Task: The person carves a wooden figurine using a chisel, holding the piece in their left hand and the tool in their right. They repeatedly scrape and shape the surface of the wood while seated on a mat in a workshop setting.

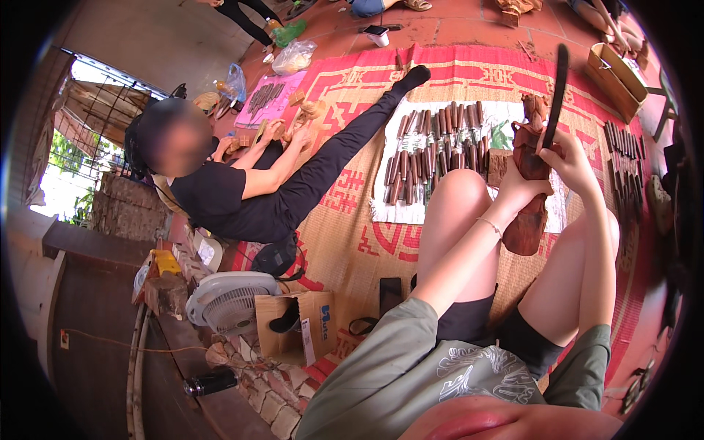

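A reddish-brown wood carving (529, 229), roughly figure-shaped with a narrower top, stands upright between my bare knees. My left hand (518, 192) wraps round its middle. In my right hand (570, 163), pinched at the carving's upper side, is a long, dark, slightly curved file (561, 81) pointing up and away. Its lower end is hidden by my fingers and the carving. Just left of the carving, a wooden block (500, 166) rests on a white cloth (396, 213). Several carving chisels (440, 158) with brown handles lie in rows on that cloth.
A co-worker (227, 187) sits at left on the patterned mat (345, 242), handling a pale wood carving (309, 114). More dark tools (625, 165) lie at right, near a wooden box (614, 81). A fan (231, 304) and a cardboard box (301, 330) are at lower left.
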The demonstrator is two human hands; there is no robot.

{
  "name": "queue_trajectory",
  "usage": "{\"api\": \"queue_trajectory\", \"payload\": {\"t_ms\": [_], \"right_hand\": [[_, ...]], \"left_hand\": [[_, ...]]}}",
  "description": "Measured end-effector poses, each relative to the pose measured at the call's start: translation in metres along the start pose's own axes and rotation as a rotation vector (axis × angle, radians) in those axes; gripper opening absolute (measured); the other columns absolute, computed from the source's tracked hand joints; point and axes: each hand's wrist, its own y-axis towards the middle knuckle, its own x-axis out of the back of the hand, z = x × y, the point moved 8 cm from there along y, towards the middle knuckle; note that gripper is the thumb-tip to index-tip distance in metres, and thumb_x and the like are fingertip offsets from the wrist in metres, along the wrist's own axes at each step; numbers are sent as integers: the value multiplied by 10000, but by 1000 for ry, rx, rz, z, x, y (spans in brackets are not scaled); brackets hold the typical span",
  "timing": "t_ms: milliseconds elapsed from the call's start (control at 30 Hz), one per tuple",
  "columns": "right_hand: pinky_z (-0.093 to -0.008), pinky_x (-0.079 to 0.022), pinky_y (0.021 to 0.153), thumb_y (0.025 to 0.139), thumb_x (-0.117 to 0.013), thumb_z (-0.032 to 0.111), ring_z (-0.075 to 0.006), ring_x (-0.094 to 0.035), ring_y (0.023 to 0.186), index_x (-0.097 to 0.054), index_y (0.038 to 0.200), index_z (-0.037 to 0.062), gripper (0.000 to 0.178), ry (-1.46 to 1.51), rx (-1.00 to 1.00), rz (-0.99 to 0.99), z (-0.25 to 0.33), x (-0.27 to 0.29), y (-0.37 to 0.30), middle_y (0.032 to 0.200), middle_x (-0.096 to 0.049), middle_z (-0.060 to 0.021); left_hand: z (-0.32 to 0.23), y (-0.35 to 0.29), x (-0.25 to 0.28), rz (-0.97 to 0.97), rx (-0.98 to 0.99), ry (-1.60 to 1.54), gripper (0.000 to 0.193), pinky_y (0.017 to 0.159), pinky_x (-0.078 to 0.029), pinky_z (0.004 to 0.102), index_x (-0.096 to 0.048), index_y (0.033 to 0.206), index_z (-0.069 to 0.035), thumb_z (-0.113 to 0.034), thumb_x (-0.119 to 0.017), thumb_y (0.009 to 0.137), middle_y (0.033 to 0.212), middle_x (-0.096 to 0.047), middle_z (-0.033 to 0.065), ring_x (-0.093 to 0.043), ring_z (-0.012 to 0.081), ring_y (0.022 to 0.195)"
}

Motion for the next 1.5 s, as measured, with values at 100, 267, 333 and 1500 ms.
{"api": "queue_trajectory", "payload": {"t_ms": [100,267,333,1500], "right_hand": [[-281,-443,577,794,-606,-11,-127,-526,618,-579,904,-17,113,-142,-55,-43,6,2,7,715,-584,-71],[-281,-439,563,780,-594,-27,-120,-527,607,-585,883,-27,104,-158,-31,-108,13,17,5,681,-574,-75],[-278,-438,567,783,-591,-31,-115,-526,615,-583,883,-29,101,-161,-48,37,13,1,4,692,-572,-70],[-332,-454,618,753,-608,-9,-273,-575,655,-590,870,-34,120,-393,130,-140,20,10,8,744,-585,-165]], "left_hand": [[1,1,1,-6,20,-19,717,817,-494,307,-423,1154,5,14,-762,522,1038,-566,89,-578,176,950],[-5,-2,-4,3,46,-15,747,821,-496,306,-398,1159,32,-1,-779,517,1054,-558,104,-573,183,969],[-2,-1,-1,0,23,-5,809,810,-495,309,-337,1194,47,-13,-771,514,1075,-541,131,-562,204,989],[-2,0,-9,86,0,52,678,743,-524,280,-413,1137,29,60,-744,547,992,-582,97,-595,177,916]]}}
